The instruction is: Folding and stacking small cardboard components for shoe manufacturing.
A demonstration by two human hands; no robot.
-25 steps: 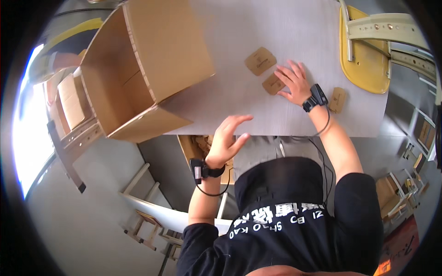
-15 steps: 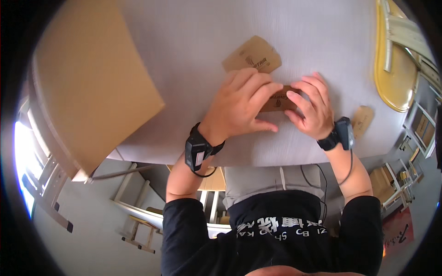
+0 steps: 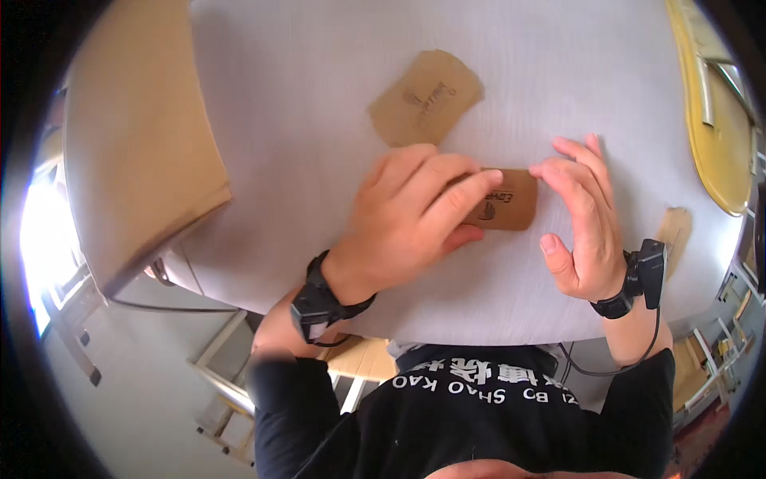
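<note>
The small brown packet [image 3: 517,203] lay flat on the desk [image 3: 303,88] between the hands, nearer the person than a larger brown packet [image 3: 427,96]. The left hand [image 3: 419,207] was curled over its left part, fingertips bent onto the top face and the thumb near the lower edge—whether it truly pinched the packet or only rested there, I could not tell. The right hand [image 3: 586,227] was half open, thumb well apart from the fingers, with nothing in its grasp; its index fingertip came to the upper right corner, touching or just beside it. The packet looked like paper or thin card: likely light, fairly stiff when flat, apt to crease under a hard squeeze and to slide on the smooth desk. Its exposed right end seemed the best place to take hold—thumb below, fingers above, pressing gently.
</note>
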